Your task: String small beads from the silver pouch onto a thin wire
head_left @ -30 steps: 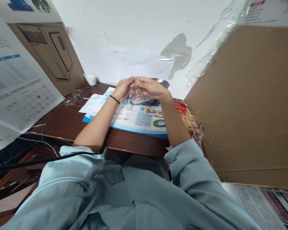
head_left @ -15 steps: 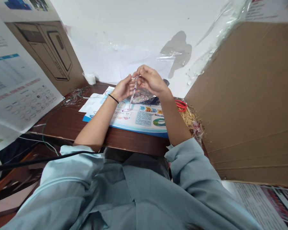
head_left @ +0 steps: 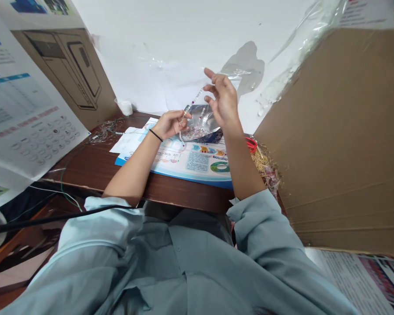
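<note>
Inventory: my left hand (head_left: 170, 124) pinching a beaded strand (head_left: 193, 102); my right hand (head_left: 225, 103) spread, above a shiny pouch (head_left: 202, 120) of glittery pieces.

One left hand (head_left: 171, 124), one right hand (head_left: 223, 103), one beaded strand (head_left: 193, 101), one foil bag (head_left: 200, 124).

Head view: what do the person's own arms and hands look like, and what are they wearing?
The left hand and right hand are bare, with no gloves. The person wears a pale blue-green button-front shirt, its loose sleeves ending near the elbows. A thin black wristband circles the left wrist.
</note>
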Tool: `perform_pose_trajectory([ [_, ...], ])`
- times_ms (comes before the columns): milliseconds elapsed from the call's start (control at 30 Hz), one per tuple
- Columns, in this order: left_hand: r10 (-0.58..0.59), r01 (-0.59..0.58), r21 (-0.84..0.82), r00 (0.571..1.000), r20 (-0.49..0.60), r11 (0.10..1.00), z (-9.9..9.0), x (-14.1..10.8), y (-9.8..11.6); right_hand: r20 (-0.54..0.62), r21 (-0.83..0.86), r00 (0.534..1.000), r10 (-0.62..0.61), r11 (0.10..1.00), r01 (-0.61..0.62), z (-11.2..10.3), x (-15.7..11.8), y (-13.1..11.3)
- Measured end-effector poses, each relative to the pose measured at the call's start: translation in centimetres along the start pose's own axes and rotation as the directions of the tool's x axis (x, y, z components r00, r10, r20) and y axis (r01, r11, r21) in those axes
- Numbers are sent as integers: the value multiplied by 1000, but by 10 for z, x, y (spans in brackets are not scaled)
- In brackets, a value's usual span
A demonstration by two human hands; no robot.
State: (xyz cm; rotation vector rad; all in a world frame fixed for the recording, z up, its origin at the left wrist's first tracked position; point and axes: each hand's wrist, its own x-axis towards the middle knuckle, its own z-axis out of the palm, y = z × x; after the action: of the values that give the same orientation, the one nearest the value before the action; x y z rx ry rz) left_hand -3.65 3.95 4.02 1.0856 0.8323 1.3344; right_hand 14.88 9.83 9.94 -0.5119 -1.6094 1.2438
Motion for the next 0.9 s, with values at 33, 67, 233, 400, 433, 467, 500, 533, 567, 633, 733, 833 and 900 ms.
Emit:
perform_pose_trajectory([
  [33, 10, -10, -4, 1000, -4, 1000, -2, 0, 0, -21, 23, 1000, -18, 1000, 18, -2, 2, 1],
  [67, 28, -28, -6, 1000, -12, 1000, -3, 0, 1, -38, 46, 998, -42, 998, 44, -4, 4, 3],
  [233, 159, -158, 17, 984, -85, 987, -2, 0, 3, -8, -28, 996, 91, 995, -91, -4, 6, 13],
  [400, 269, -250, 139, 953, -137, 958, 13, 2, 3, 170, -105, 920, 354, 934, -340, 1, -5, 19],
  [433, 286, -261, 171, 948, -137, 950, 16, 2, 3, 202, -116, 901, 384, 923, -367, 2, -8, 20],
  [467, 301, -271, 204, 944, -136, 941, 18, 3, 2, 227, -122, 886, 405, 914, -387, 3, -10, 21],
  [500, 316, -281, 232, 939, -134, 931, 20, 3, 2, 248, -122, 873, 419, 908, -401, 3, -11, 22],
  [533, 327, -287, 253, 936, -131, 924, 22, 3, 2, 267, -113, 864, 428, 904, -412, 4, -11, 23],
  [567, 333, -292, 262, 934, -131, 920, 24, 4, 2, 285, -97, 857, 428, 903, -419, 4, -11, 24],
  [633, 328, -289, 244, 935, -138, 926, 27, 4, 3, 347, -67, 841, 415, 905, -419, 4, -10, 27],
  [733, 298, -268, 182, 941, -163, 946, 29, 3, 4, 467, -87, 790, 398, 909, -407, 1, -9, 30],
  [833, 295, -266, 170, 938, -180, 949, 29, 3, 6, 585, -72, 737, 338, 927, -368, -1, -10, 29],
  [900, 299, -269, 172, 937, -180, 948, 28, 3, 6, 648, -1, 720, 247, 946, -324, -2, -12, 25],
])
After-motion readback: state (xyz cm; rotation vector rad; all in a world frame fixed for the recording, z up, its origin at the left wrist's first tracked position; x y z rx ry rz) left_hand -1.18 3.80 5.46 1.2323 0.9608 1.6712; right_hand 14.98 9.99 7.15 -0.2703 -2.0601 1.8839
